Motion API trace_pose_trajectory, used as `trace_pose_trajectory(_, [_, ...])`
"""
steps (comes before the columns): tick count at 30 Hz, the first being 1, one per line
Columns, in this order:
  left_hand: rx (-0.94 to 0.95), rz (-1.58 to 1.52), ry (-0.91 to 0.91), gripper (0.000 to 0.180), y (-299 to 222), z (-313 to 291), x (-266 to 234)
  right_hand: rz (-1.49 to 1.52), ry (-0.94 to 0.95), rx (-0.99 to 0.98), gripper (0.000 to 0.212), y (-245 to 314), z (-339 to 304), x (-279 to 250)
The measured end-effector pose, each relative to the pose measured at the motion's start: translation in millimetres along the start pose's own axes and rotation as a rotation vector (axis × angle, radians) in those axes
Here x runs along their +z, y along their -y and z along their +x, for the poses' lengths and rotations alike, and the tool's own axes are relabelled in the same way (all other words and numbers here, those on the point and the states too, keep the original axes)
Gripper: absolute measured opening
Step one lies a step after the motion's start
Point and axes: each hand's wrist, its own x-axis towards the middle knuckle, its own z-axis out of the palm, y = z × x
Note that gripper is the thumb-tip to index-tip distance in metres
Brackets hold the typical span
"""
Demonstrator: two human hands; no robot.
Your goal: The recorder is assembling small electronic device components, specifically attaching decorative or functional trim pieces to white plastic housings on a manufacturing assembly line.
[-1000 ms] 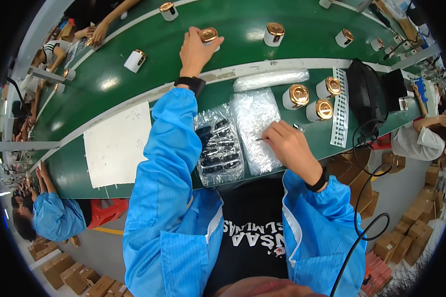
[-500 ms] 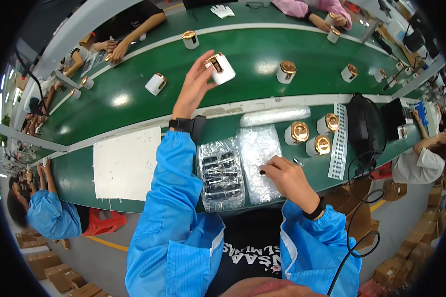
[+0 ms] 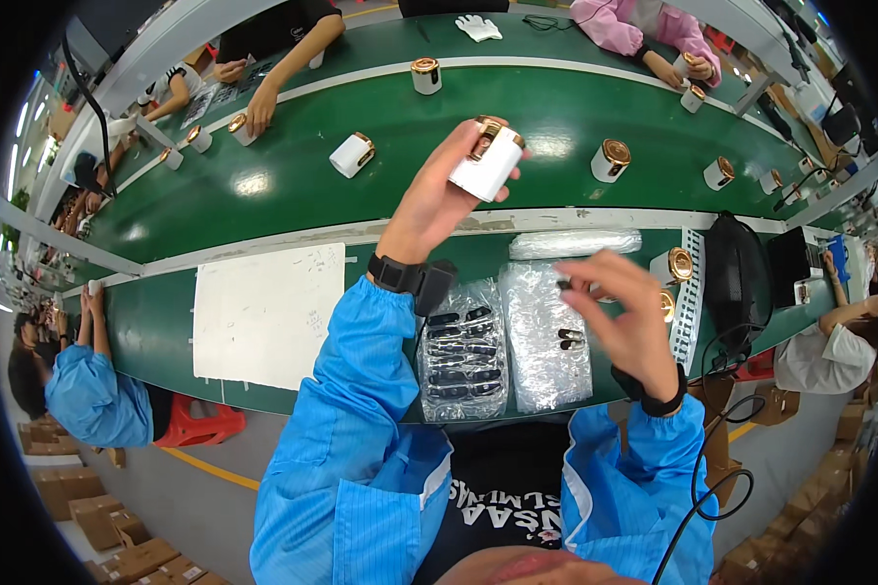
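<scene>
My left hand (image 3: pixel 429 210) is closed around a white housing (image 3: pixel 486 175) with a shiny gold-coloured top, holding it tilted above the green belt. My right hand (image 3: pixel 632 310), smeared by motion, pinches a small black part (image 3: pixel 564 285) between thumb and fingertips above a clear bubble-wrap sheet (image 3: pixel 548 382). Two small dark parts (image 3: pixel 571 339) lie on that sheet. Beside it is a clear plastic pack (image 3: pixel 463 361) with several black pieces inside. Right of my right hand stand white housings with gold tops (image 3: pixel 679 264), one partly hidden behind the hand.
Along the green belt (image 3: pixel 293 210) stand several similar housings (image 3: pixel 611 161), one lying on its side (image 3: pixel 352 155). A white sheet (image 3: pixel 268 322) lies at the left. A clear plastic roll (image 3: pixel 576 244), a patterned strip (image 3: pixel 688 302) and a black bag (image 3: pixel 737 278) are nearby. Co-workers sit around.
My left hand has turned the housing, so it now leans the other way. My right hand has risen off the bubble wrap with the small black part, uncovering two dark parts. The view has shifted.
</scene>
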Motion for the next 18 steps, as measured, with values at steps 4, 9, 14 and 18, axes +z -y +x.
trace_pose_trajectory(4, [0.112,0.215,0.043,0.043,-9,-13,31,0.12,-0.235,-0.14,0.028,27,29,-5])
trace_pose_trajectory(9, [0.256,0.354,-0.01,0.042,-12,-25,51,0.398,-0.388,-0.124,0.02,48,49,-3])
trace_pose_trajectory(14, [0.272,0.3,-0.007,0.036,-15,-29,57,0.455,-0.397,-0.185,0.016,52,62,3])
trace_pose_trajectory(18, [0.284,0.291,0.002,0.036,-13,-30,59,0.306,-0.372,-0.19,0.015,52,67,0])
